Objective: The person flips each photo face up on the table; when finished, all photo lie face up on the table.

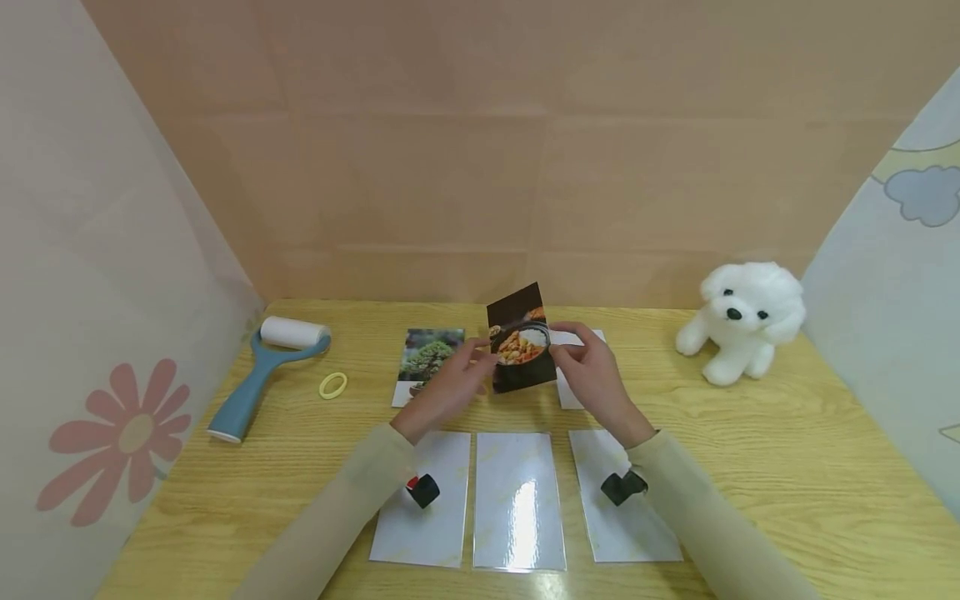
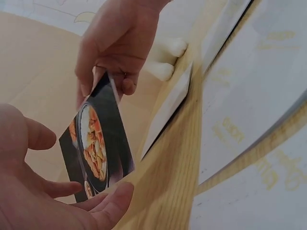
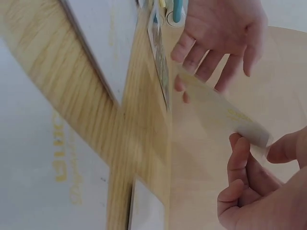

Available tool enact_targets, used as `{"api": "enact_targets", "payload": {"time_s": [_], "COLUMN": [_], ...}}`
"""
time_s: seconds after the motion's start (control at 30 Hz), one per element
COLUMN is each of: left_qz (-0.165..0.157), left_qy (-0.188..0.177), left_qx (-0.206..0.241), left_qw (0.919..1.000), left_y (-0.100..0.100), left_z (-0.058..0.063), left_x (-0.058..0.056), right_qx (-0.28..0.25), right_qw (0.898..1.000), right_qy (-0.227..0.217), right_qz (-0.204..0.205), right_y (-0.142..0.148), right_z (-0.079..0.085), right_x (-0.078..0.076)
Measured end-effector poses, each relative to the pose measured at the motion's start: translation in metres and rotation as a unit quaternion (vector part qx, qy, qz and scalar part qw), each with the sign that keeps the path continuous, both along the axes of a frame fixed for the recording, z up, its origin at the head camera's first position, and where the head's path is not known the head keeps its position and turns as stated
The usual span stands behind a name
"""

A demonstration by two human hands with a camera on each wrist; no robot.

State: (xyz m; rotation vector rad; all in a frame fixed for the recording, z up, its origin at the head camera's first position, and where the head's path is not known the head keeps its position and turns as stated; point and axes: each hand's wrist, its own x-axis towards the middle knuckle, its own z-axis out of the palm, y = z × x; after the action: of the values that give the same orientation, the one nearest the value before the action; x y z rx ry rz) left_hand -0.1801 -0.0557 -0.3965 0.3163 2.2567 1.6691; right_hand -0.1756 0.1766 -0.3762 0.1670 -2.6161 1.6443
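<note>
A photo card showing a bowl of rice and food on a dark ground is held up, tilted, above the table. My right hand pinches its right edge between thumb and fingers; the right wrist view shows the card's pale back. At the opposite edge is my left hand, its fingers spread and loosely extended around the card, thumb apart from it in the left wrist view. Behind the left hand lies a bonsai photo card, partly covered. A white card lies beneath the right hand.
Three white sheets lie in a row in front, the outer two partly under the forearms. At left are a blue-handled lint roller and a yellow ring. A white plush dog sits at right, on the wooden table.
</note>
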Motion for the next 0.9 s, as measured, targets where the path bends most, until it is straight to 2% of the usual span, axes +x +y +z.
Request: {"api": "enact_targets", "payload": {"time_s": [0.1, 0.27, 0.4, 0.57, 0.77, 0.9], "left_qz": [0.012, 0.025, 0.026, 0.030, 0.031, 0.028], "left_qy": [-0.011, -0.012, -0.009, -0.014, -0.005, 0.008], "left_qx": [0.016, 0.006, -0.009, -0.020, -0.029, -0.056], "left_qw": [0.9997, 0.9996, 0.9996, 0.9992, 0.9991, 0.9980], "left_y": [-0.003, -0.005, -0.007, -0.008, -0.008, -0.009], "left_z": [0.002, 0.005, 0.005, 0.007, 0.005, 0.003], "left_x": [-0.001, -0.002, -0.001, 0.001, 0.002, 0.003], "right_qx": [0.005, 0.029, 0.073, 0.141, 0.186, 0.198], "right_qw": [1.000, 0.999, 0.996, 0.986, 0.981, 0.980], "right_qy": [0.007, 0.031, 0.060, 0.087, 0.060, 0.033], "right_qz": [-0.004, -0.005, -0.002, -0.010, -0.015, -0.008], "right_y": [0.001, 0.001, -0.001, -0.001, -0.001, -0.001], "right_z": [-0.002, -0.008, -0.012, -0.017, -0.020, -0.022], "right_x": [-0.001, -0.001, -0.001, -0.001, -0.003, -0.005]}}
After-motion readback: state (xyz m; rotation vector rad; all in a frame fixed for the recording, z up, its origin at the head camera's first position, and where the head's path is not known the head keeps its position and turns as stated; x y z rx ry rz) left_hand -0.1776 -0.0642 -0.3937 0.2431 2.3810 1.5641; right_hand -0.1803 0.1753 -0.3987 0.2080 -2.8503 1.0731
